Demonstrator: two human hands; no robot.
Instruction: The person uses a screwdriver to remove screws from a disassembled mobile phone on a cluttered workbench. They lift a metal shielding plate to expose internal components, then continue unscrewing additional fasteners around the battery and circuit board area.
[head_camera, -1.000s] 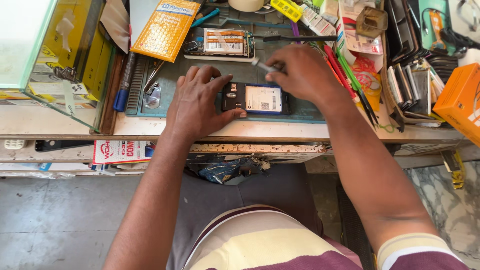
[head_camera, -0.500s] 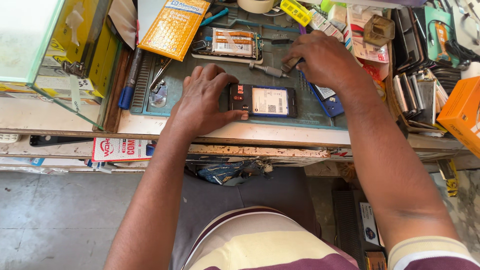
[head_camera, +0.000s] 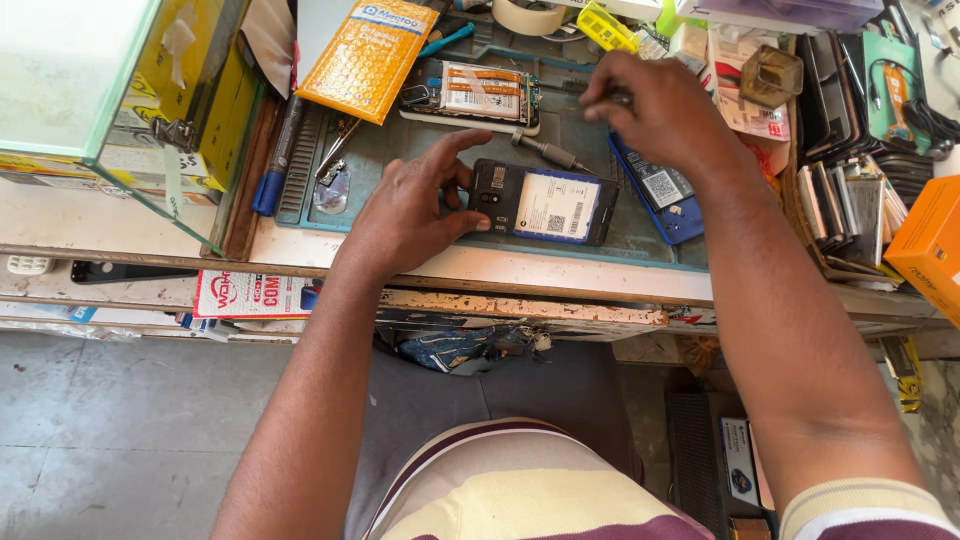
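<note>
A black phone (head_camera: 545, 203) with its back off and a white-labelled battery showing lies on the teal work mat (head_camera: 640, 235). My left hand (head_camera: 410, 205) grips the phone's left end, thumb at its near edge and fingers on top. My right hand (head_camera: 655, 110) hovers above the mat behind the phone, with fingertips pinched on something small and dark that I cannot make out. A screwdriver (head_camera: 548, 150) lies loose on the mat between the hands. A blue back cover (head_camera: 660, 195) rests right of the phone, partly under my right wrist.
A second opened phone (head_camera: 470, 95) lies at the back of the mat, beside a yellow padded envelope (head_camera: 370, 55). A glass case (head_camera: 70, 70) stands at left and an orange box (head_camera: 930, 245) at right. Stacked phones (head_camera: 850, 200), a tape roll (head_camera: 528, 15) and clutter crowd the bench.
My right hand has lifted off the phone and moved back and to the right. The screwdriver now lies on the mat. My left hand stays on the phone.
</note>
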